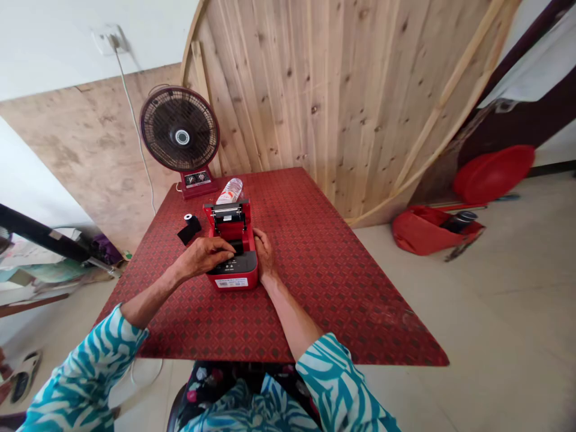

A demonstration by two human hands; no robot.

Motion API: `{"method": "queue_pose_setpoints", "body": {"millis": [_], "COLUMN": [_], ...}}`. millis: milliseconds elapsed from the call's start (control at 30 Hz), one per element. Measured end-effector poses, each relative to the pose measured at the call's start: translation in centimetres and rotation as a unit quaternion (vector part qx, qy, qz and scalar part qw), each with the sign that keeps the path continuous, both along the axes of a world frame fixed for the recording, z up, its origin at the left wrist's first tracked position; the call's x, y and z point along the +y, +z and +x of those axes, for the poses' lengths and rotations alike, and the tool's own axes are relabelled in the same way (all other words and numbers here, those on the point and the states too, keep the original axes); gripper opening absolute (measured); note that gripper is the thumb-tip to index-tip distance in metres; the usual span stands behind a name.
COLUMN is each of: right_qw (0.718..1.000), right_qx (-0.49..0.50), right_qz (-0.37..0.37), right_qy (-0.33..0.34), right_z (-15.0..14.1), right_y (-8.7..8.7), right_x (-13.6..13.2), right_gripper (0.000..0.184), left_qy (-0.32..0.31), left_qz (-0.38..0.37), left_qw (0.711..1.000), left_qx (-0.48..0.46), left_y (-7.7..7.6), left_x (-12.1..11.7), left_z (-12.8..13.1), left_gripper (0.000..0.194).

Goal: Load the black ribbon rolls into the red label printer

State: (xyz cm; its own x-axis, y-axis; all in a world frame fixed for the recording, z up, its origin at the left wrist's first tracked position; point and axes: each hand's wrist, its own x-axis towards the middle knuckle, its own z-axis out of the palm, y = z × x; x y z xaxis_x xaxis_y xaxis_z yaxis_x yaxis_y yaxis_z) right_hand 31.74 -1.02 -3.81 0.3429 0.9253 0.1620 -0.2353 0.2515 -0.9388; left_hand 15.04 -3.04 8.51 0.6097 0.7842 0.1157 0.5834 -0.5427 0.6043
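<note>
A small red and dark grey receipt printer (233, 279) stands on the table with its lid (227, 211) raised. A label is stuck on its front. My left hand (206, 257) reaches across from the left, fingers bent and their tips together at the edge of the open paper bay. Whatever may be between those fingertips is too small to make out. Against the printer's right side, my right hand (264, 252) is curled, steadying it. To the left of the printer lies a dark paper roll (191, 223) with a white core and a loose end unrolled.
Behind the printer a clear plastic bottle (230, 191) lies on its side. A red table fan (180, 135) stands at the table's back left corner. The table (342, 288) has a red patterned cover. On the floor to the right sits a red bag (418, 231).
</note>
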Motion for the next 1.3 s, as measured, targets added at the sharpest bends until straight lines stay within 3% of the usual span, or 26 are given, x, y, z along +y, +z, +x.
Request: {"method": "queue_pose_setpoints", "body": {"millis": [167, 433, 567, 700, 867, 1167, 1300], "right_qw": [1.000, 1.000, 1.000, 1.000, 1.000, 1.000, 0.998], "right_qx": [0.015, 0.012, 0.013, 0.015, 0.010, 0.018, 0.022], "right_qz": [-0.007, 0.003, -0.002, 0.002, -0.003, -0.011, -0.059], "right_qy": [0.005, 0.000, -0.005, 0.002, 0.003, 0.013, 0.018], "right_z": [0.1, 0.1, 0.1, 0.1, 0.1, 0.1, 0.3], "right_y": [-0.3, -0.4, -0.5, -0.5, -0.4, -0.2, 0.3], "right_x": [0.1, 0.1, 0.1, 0.0, -0.1, -0.6, -0.4], "right_gripper": [0.035, 0.034, 0.033, 0.033, 0.034, 0.036, 0.038], "left_qy": [0.004, -0.036, -0.048, -0.042, -0.046, -0.003, 0.008], "left_qz": [0.059, 0.068, 0.162, 0.288, 0.371, 0.374, 0.383], "left_qw": [0.998, 0.997, 0.985, 0.953, 0.918, 0.924, 0.922], "left_qx": [0.021, 0.014, 0.039, 0.085, 0.129, 0.077, 0.057], "left_y": [-0.5, -1.2, -0.5, 0.1, -0.7, -2.7, -3.8], "left_x": [0.2, 1.2, 0.0, -2.7, -4.7, -5.9, -6.0], "left_z": [0.2, 0.4, 0.8, 1.0, 0.9, 0.5, 0.5], "left_gripper": [0.018, 0.018, 0.019, 0.026, 0.025, 0.014, 0.015]}}
